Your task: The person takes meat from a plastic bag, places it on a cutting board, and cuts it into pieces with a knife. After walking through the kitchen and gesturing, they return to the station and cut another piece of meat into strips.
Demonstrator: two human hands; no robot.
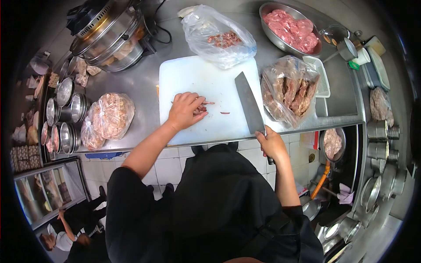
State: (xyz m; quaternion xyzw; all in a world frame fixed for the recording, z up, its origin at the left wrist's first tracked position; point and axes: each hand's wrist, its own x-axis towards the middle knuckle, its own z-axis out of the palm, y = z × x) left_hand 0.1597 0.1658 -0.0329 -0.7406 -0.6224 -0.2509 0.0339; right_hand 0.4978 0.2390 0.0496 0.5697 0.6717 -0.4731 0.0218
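Observation:
My right hand (pixel 273 144) grips the handle of a cleaver (pixel 250 103), whose wide blade lies over the right side of a white cutting board (pixel 215 94). On the board's left half, my left hand (pixel 185 110) is cupped over a small pile of thin dark meat strips (pixel 200 109), its fingers curled and partly hiding them. One short meat piece (pixel 225 113) lies apart, between the hand and the blade. Beyond the board's far edge, a clear plastic bag (pixel 219 37) holds small chopped meat bits. Right of the board, another bag (pixel 291 92) contains long browned meat pieces.
A steel bowl of raw pink meat (pixel 291 30) stands at the back right beside a white plastic basket (pixel 322 76). Bags of pale food (pixel 115 116) and steel tins (pixel 66 92) sit left. A glass-bowled cooker (pixel 112 41) occupies the back left. Another person (pixel 61 234) is at lower left.

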